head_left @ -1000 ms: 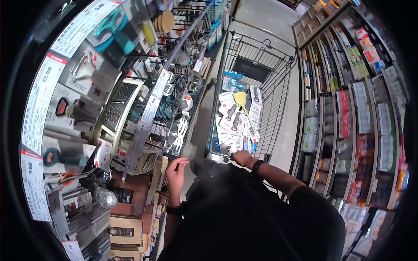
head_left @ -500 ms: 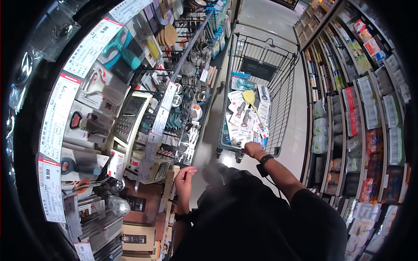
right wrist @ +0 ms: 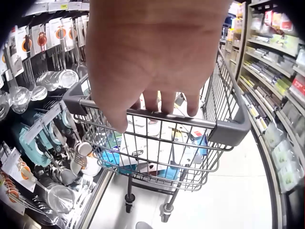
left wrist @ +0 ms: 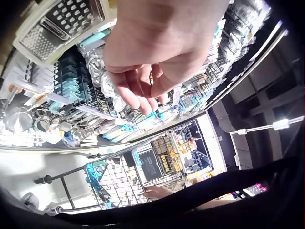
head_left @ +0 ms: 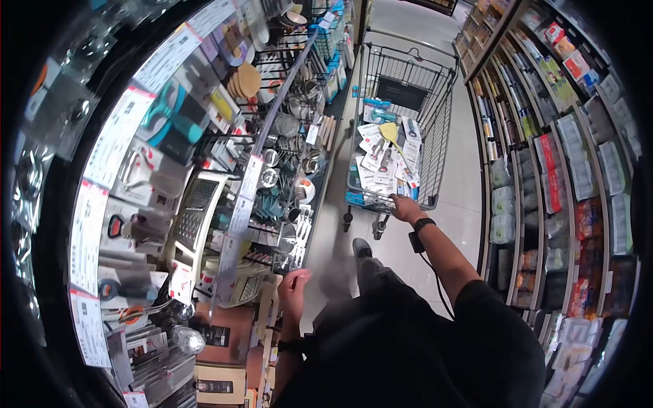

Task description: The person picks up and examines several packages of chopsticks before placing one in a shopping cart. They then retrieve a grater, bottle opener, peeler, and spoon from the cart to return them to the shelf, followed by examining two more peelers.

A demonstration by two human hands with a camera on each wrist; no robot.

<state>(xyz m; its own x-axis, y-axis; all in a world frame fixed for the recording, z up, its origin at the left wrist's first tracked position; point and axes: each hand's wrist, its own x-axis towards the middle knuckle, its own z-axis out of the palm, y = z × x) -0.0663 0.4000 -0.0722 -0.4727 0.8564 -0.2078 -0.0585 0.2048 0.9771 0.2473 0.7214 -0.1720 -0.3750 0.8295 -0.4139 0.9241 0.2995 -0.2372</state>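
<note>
A dark wire shopping cart (head_left: pixel 443 153) stands in front of the person. The right hand (head_left: pixel 408 209) grips its near rim; in the right wrist view the fingers go over the top bar (right wrist: pixel 202 122), with the thumb on the near side. Carded packages (head_left: pixel 375 181) and a yellow utensil (head_left: pixel 388 132) lie inside the cart. The left hand (head_left: pixel 293 289) hangs beside the left shelf, and its loosely curled fingers hold nothing in the left wrist view, where the hand (left wrist: pixel 159 52) appears large at the top.
Kitchen utensils hang on racks at the left, with a packaged grater (head_left: pixel 196 212) and price labels (head_left: pixel 88 238) near the person. Shelves of packaged goods (head_left: pixel 547 170) line the right side. A shoe (head_left: pixel 362 247) is on the pale floor (head_left: pixel 457 234) behind the cart.
The cart and right hand have moved farther ahead of the body, and the right arm reaches out straighter. A shoe now shows below the cart. The left hand remains loosely curled near the shelf.
</note>
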